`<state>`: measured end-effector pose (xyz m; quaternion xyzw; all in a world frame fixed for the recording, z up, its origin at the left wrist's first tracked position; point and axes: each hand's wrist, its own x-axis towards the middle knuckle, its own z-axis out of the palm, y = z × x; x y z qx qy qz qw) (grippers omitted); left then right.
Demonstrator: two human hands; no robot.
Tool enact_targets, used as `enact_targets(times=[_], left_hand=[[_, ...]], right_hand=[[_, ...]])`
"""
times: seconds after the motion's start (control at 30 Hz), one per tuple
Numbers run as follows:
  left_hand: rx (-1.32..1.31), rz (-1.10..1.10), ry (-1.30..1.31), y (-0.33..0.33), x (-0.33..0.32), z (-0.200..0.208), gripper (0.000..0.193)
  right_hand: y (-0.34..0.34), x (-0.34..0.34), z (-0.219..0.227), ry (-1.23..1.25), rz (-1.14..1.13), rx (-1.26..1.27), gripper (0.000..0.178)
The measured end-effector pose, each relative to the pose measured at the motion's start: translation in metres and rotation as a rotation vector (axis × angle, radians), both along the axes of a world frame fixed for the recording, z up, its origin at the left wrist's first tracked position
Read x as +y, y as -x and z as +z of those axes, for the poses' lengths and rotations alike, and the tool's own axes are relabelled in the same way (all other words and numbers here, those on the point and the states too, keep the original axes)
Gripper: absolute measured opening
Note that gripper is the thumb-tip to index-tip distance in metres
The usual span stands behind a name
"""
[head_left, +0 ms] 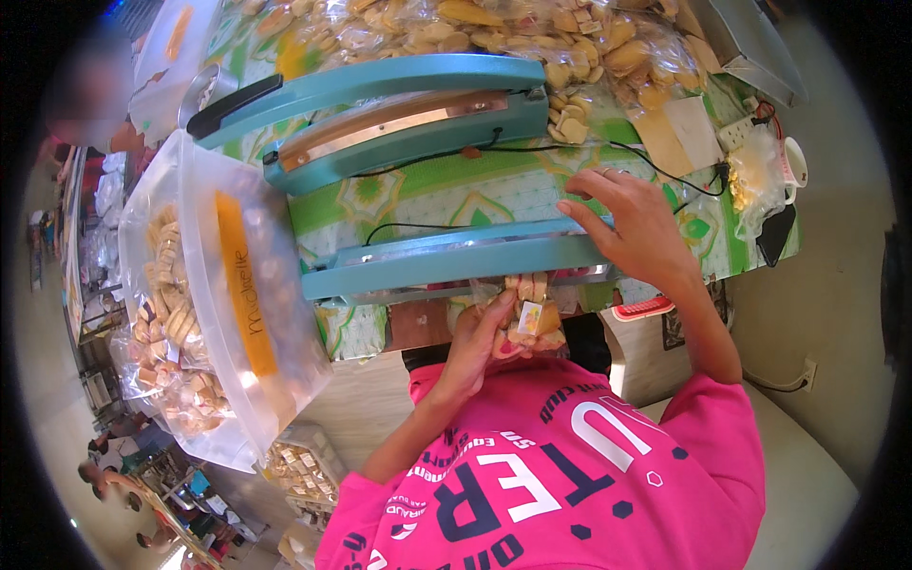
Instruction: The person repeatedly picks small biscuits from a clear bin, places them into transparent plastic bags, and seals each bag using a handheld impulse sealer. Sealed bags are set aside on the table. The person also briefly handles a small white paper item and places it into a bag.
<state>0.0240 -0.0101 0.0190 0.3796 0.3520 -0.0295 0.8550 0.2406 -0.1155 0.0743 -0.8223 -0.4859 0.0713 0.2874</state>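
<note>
My left hand [467, 344] is closed on the lower side of a small clear plastic bag [538, 328]. Pale brown and reddish pieces that look like biscuits fill the bag, and a white label sits on its front. The bag's top end reaches the front edge of a blue bag sealer [456, 268], whose long arm lies lowered. My right hand [622, 218] is over the right end of that arm, thumb and fingers spread, holding nothing. Whether its palm presses on the arm, I cannot tell.
Behind stands a second blue sealer [408, 142], its black-handled arm raised. A clear plastic bin [285, 370] of filled bags stands at left. Many bagged brown pieces [617, 47] cover the far table. Cords, a power strip [736, 133], a white mug [794, 161] and a phone [776, 236] lie right.
</note>
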Motion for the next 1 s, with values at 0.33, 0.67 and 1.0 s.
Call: enact_targets(times=[0.33, 0.67, 1.0], left_hand=[[-0.102, -0.096, 0.000, 0.018, 0.001, -0.020, 0.039], [-0.296, -0.123, -0.183, 0.048, 0.020, 0.019, 0.034], [-0.391, -0.196, -0.660, 0.069, 0.056, 0.090, 0.063]], right_hand=[[0.016, 0.013, 0.077, -0.166, 0.076, -0.355, 0.016], [0.070, 0.036, 0.099, -0.103, 0.464, -0.339, 0.029], [0.064, 0.060, 0.128, 0.205, 0.862, 0.131, 0.029]])
